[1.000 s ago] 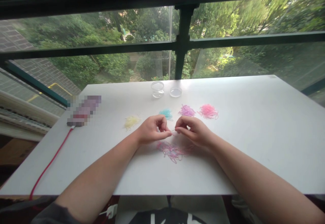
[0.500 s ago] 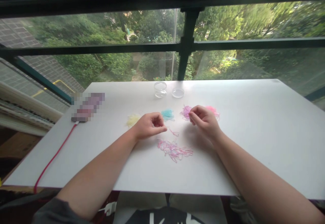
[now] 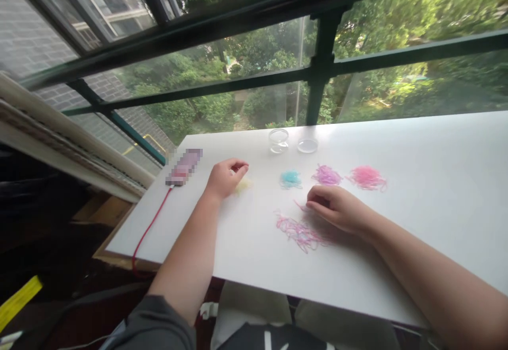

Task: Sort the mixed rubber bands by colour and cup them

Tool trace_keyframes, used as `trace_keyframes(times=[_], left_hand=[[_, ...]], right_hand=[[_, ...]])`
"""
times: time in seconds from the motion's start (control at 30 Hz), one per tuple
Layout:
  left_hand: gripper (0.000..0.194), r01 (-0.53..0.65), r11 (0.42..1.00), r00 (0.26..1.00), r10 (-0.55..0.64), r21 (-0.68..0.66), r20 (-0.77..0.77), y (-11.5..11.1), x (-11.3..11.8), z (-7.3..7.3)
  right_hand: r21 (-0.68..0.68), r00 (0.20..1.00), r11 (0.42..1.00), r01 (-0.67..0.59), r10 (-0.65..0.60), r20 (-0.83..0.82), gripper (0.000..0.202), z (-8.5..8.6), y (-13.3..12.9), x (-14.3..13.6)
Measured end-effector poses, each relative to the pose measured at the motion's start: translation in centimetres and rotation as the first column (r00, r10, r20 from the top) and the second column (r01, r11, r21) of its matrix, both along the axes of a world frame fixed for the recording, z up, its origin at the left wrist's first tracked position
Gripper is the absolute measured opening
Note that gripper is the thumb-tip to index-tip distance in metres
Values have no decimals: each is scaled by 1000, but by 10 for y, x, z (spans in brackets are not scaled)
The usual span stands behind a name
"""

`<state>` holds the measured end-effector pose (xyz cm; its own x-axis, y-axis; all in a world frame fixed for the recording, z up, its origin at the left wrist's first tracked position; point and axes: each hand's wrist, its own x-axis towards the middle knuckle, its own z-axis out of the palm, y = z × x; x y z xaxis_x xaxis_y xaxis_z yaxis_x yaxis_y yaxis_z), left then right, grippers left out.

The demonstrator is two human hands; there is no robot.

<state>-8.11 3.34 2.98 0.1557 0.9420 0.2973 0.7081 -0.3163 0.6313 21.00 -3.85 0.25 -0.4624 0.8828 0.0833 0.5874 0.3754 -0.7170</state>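
My right hand (image 3: 337, 208) is closed, thumb against fingertips, with a thin pink strand (image 3: 299, 205) sticking out of the pinch. Just below it lies a loose mixed heap of pink and lilac strands (image 3: 299, 231), looped like thin elastic bands. Over on the left, my left hand (image 3: 227, 177) hovers at a pale yellow heap (image 3: 243, 185) and partly covers it. Its thumb and fingers are pinched together; whatever is between them is too small to make out. Blue (image 3: 291, 179), purple (image 3: 326, 175) and pink heaps (image 3: 368, 177) sit in a row behind my right hand.
A clear round dish (image 3: 278, 141) and a shallow clear round piece (image 3: 307, 145) stand near the window edge of the white table (image 3: 397, 244). A blurred phone-like object (image 3: 184, 167) lies at the left, with a red cable (image 3: 153, 225) running over the front edge.
My left hand has moved from the middle to the yellow heap. My right hand has come from the purple heap toward the mixed heap and now holds the pink strand. The view has turned left.
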Motion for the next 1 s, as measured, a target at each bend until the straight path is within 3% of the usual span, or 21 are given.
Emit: trace_keyframes(times=[0.13, 0.33, 0.67, 1.0], left_hand=[[23, -89, 995, 995, 87, -40, -56, 0, -23, -9], [25, -77, 995, 996, 79, -57, 30, -2, -22, -25], [15, 11, 1000, 995, -14, -29, -103, 0, -25, -27], [14, -59, 996, 998, 61, 60, -32, 6, -21, -36]], right_hand=[[6, 1000, 1000, 3, -3, 4, 15, -1, 0, 0], [13, 1000, 1000, 2, -2, 4, 18, -1, 0, -1], [19, 1000, 999, 30, -30, -3, 22, -4, 2, 2], [65, 991, 990, 127, -124, -51, 25, -11, 8, 5]])
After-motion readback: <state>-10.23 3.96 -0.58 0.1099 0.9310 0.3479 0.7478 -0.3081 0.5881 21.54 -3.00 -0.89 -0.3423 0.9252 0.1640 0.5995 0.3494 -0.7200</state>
